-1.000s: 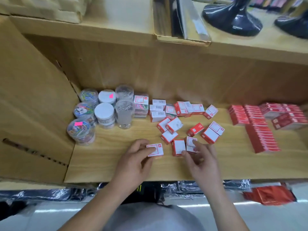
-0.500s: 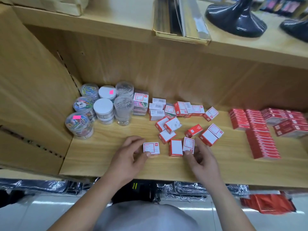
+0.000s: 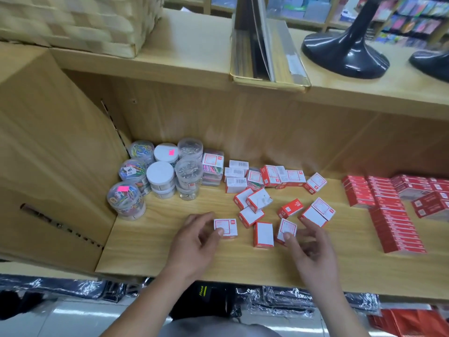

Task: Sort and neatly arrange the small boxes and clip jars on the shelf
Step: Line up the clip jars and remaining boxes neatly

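The shelf (image 3: 170, 251) is pale yellow-tan wood grain, and the scattered boxes (image 3: 263, 234) on it are red with white faces, some faces framed by a thin red line, a few white with black barcodes. The jars (image 3: 126, 199) are clear plastic: some show clips in mixed blue, green, yellow and pink, some show silver clips, two have plain white lids, and two carry a bright pink sticker. To the right lie solid red packs (image 3: 393, 222), while above sit a woven cream-and-tan basket (image 3: 80, 23) and glossy black stands (image 3: 345, 49).
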The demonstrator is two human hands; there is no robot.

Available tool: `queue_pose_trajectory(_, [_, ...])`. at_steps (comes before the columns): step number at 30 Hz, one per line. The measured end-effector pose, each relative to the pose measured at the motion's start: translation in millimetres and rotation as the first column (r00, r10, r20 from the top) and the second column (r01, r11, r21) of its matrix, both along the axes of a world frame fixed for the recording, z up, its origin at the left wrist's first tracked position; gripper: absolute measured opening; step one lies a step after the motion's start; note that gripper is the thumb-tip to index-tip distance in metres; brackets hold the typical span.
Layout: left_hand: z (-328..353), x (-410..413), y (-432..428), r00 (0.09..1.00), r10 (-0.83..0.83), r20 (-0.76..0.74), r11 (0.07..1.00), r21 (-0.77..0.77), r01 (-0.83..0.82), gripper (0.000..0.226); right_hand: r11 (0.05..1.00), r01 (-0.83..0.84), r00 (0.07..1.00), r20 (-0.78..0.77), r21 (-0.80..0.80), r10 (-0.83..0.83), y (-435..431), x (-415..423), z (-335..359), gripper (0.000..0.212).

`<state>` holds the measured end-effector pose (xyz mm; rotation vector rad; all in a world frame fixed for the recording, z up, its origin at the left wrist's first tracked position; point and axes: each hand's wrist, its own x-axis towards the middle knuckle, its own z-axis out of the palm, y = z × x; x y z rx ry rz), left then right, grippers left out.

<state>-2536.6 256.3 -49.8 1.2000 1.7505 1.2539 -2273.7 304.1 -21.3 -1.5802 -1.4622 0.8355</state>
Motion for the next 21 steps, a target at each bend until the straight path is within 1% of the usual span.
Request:
queue_pose_trajectory(1, [1.8, -1.2, 2.6, 0.998, 0.038, 0.051, 0.999, -0.021, -0.037, 0.032, 0.997, 0.002, 0.998, 0.057, 0.083, -0.006, 4.8, -6.1, 10.1, 0.036])
queue_pose_trajectory(2, [1.4, -3.7, 5.7, 0.990, 0.065, 0.121, 0.997, -0.050, -0.059, 0.029, 0.986, -0.045, 0.992, 0.123, 0.161, 0.025, 11.1, -15.4, 22.5, 0.026])
queue_pose_trajectory(3, [1.1, -6.7, 7.9, 0.979, 0.078, 0.190, 0.995, -0.077, -0.064, 0.027, 0.969, -0.130, 0.978, 0.189, 0.209, 0.090, 19.7, -27.9, 34.4, 0.017])
queue_pose_trajectory(4, [-0.1, -10.1, 9.6, 0.967, 0.083, 0.242, 0.994, -0.092, -0.062, 0.027, 0.946, -0.234, 0.949, 0.264, 0.226, 0.172, 29.9, -43.8, 44.6, 0.012])
queue_pose_trajectory(5, [-0.5, -13.5, 9.8, 0.957, 0.078, 0.278, 0.994, -0.095, -0.054, 0.030, 0.916, -0.335, 0.905, 0.344, 0.221, 0.248, 41.7, -61.1, 51.2, 0.011])
queue_pose_trajectory(7, [-1.0, -18.2, 8.8, 0.942, 0.060, 0.331, 0.996, -0.086, -0.034, 0.038, 0.846, -0.492, 0.795, 0.504, 0.207, 0.339, 68.7, -98.3, 57.1, 0.027])
queue_pose_trajectory(9, [-0.6, -20.0, 6.7, 0.932, 0.032, 0.362, 0.997, -0.077, -0.005, 0.041, 0.799, -0.580, 0.672, 0.647, 0.157, 0.360, 95.7, -128.0, 55.8, 0.045])
queue_pose_trajectory(10, [-0.5, -20.4, 5.7, 0.930, 0.019, 0.367, 0.997, -0.072, 0.009, 0.041, 0.794, -0.601, 0.609, 0.698, 0.096, 0.376, 107.6, -137.2, 52.5, 0.051])
queue_pose_trajectory(12, [0.2, -21.1, 3.4, 0.937, 0.009, 0.348, 0.997, -0.078, 0.020, 0.047, 0.784, -0.620, 0.501, 0.749, -0.039, 0.433, 125.4, -143.2, 42.8, 0.062])
queue_pose_trajectory(14, [2.2, -22.4, 1.7, 0.942, 0.004, 0.335, 0.997, -0.077, 0.023, 0.049, 0.760, -0.640, 0.437, 0.759, -0.114, 0.482, 132.0, -138.2, 33.6, 0.068])
queue_pose_trajectory(18, [1.6, -25.7, 1.2, 0.941, 0.002, 0.339, 0.996, -0.082, 0.027, 0.050, 0.750, -0.651, 0.388, 0.797, -0.119, 0.464, 122.9, -123.0, 31.8, 0.066])
queue_pose_trajectory(21, [0.0, -27.4, 0.8, 0.939, -0.018, 0.343, 0.996, -0.076, 0.046, 0.052, 0.726, -0.676, 0.400, 0.765, -0.126, 0.505, 112.6, -107.7, 37.6, 0.063])
